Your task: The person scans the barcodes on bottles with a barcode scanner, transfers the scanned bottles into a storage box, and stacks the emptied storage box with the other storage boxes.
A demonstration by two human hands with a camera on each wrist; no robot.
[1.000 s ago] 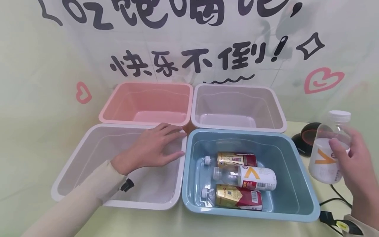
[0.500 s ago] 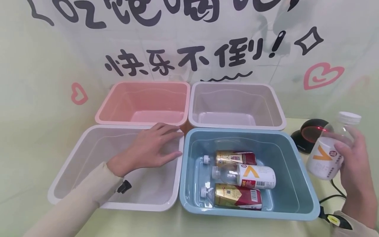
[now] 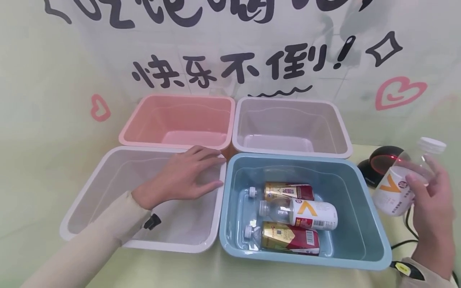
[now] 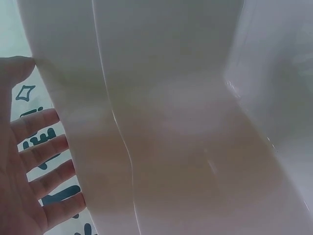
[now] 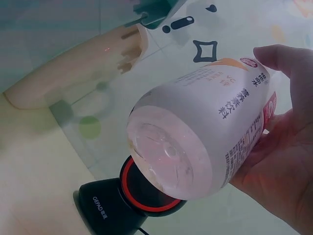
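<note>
My right hand (image 3: 433, 210) grips a clear bottle (image 3: 394, 190) with a white cap and a white label bearing an orange V. The bottle tilts, cap up and away to the right. In the right wrist view its base (image 5: 164, 154) faces the camera, above a black scanner (image 5: 110, 200) with a lit red ring. My left hand (image 3: 183, 174) rests with spread, relaxed fingers on the right rim of the front-left whitish bin (image 3: 108, 188). In the left wrist view its fingertips (image 4: 73, 203) touch that rim. The palm holds nothing.
A blue bin (image 3: 349, 260) at front right holds several bottles lying down, among them a V-label bottle (image 3: 313, 214) and gold-and-red ones. Behind stand a pink bin (image 3: 180, 116) and a pale grey-pink bin (image 3: 288, 120). A cable (image 3: 407, 242) runs beside the blue bin.
My right hand has shifted the bottle a little to the right and tilted it further, in front of the scanner, whose red light now shows. The left hand stays on the rim.
</note>
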